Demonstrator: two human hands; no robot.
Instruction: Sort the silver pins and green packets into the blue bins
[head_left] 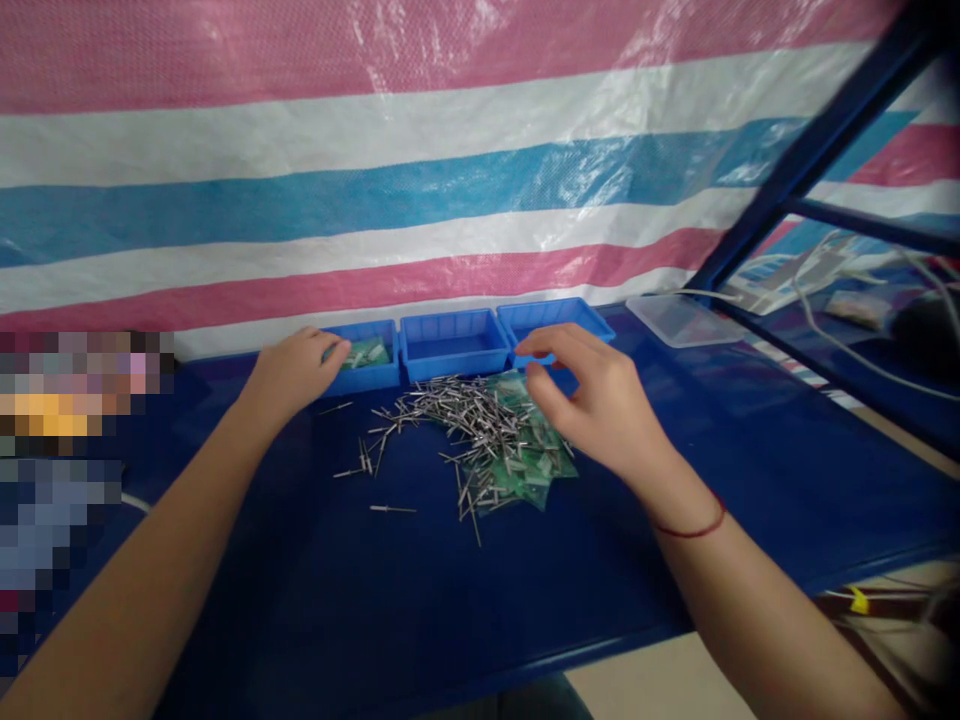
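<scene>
So the person's bare left hand [300, 366] is at the blue rectangular plastic tray on the left [369, 378], thumb pointing in over it. Can't really tell how far its fingers are bent or if they've got hold of anything, since the back of the hand covers them.

The bare right hand [596, 395] is easier: thumb and index curve toward each other with a clear gap between, and nothing shows in it. It's over the right side of a loose heap of thin silvery metal pins, probably rivets [469, 410], piled on the dark blue tabletop [315, 600] just in front of the trays. Flat green see-through plastic packets [525, 482] lie in the heap's right side, and similar green packets [366, 353] sit in the left tray.

My read: the step in hand is sorting through the heap by the trays. Picking from here calls for lowering the right hand and pinching lightly, because those pins look tangled and could scatter.

Hard to make out: whether either hand touches anything, what's in the packets, and part of the right-hand blue plastic tray [551, 315], which the right hand blocks. The left edge is pixelated, and both forearms run out of frame.
</scene>
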